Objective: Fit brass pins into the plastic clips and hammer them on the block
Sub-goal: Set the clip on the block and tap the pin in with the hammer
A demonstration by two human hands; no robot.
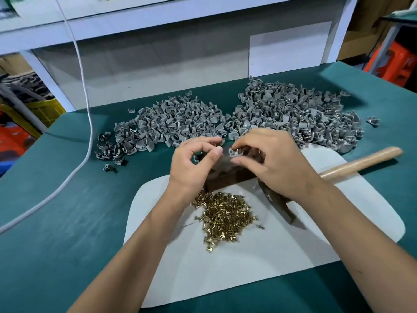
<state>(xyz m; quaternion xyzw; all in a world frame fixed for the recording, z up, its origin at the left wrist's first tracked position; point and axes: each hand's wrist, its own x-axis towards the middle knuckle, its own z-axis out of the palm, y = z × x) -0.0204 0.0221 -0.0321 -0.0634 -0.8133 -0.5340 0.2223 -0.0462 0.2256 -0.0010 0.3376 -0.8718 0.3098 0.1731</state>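
Two bare forearms, no sleeves visible anywhere up to the bottom frame edge. No gloves, no watch, no bracelet, no rings seen on either hand. Left hand: slim fingers, short trimmed nails, plain and unpainted, thumbnail clearly visible and pale. Right hand: same build, short plain nails, knuckles and tendons showing across the back. Wrists narrow, both uncovered. Right forearm has a small dark mark on its outer side near the lower right of the frame. Left forearm smooth, no marks visible. Upper arms and clothing out of frame.
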